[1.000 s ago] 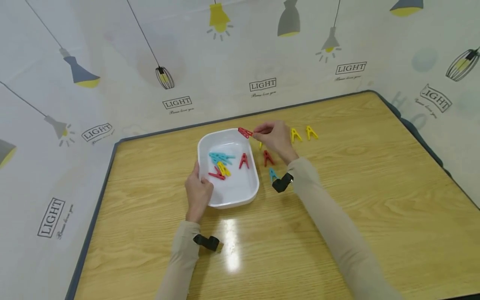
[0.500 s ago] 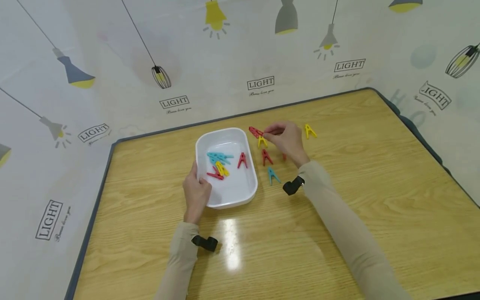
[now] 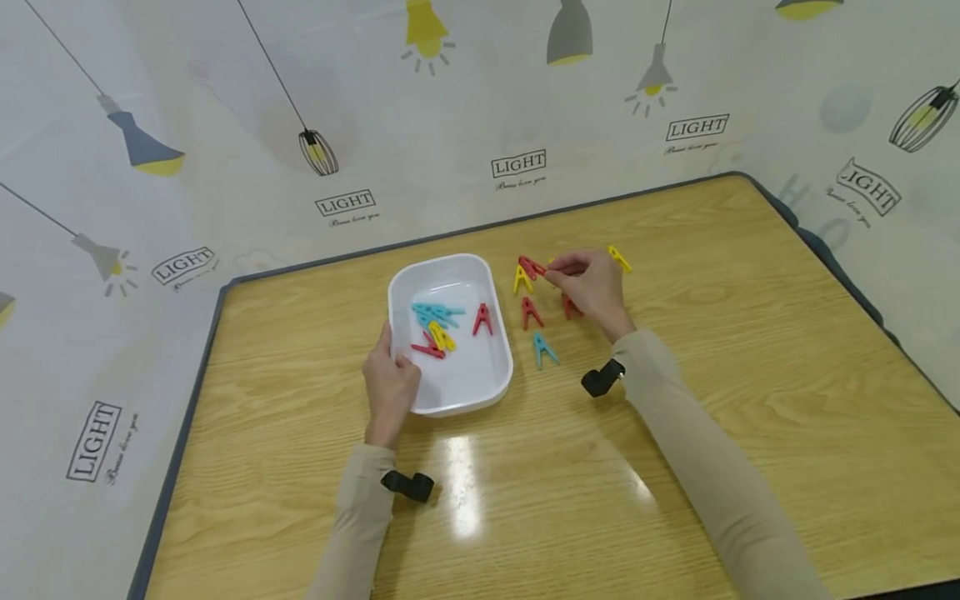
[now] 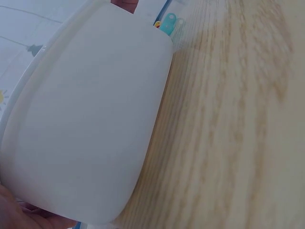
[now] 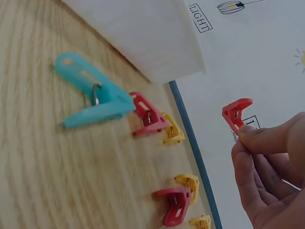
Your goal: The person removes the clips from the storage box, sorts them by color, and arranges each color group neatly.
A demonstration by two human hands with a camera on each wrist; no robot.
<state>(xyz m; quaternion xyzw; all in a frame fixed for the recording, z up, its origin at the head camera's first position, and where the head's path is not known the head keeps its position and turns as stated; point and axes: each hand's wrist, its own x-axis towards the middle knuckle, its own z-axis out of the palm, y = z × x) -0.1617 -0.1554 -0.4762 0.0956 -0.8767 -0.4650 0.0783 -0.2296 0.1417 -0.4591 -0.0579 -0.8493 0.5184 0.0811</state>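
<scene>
My left hand grips the left side of a white plastic tray, with the thumb over the rim. Inside it lie several blue, red and yellow clothespins, including a red clothespin at the right. My right hand pinches another red clothespin between thumb and fingertips, above the table right of the tray; the right wrist view shows this held red clothespin plainly. The tray's outer wall fills much of the left wrist view.
On the wooden table right of the tray are a yellow clothespin, a red clothespin, a blue clothespin and a far yellow clothespin. My right hand partly hides others. A printed wall covering stands behind.
My right hand has moved right with the red clothespin, from the tray's right rim to over the clothespins on the table. The left hand keeps its grip on the tray.
</scene>
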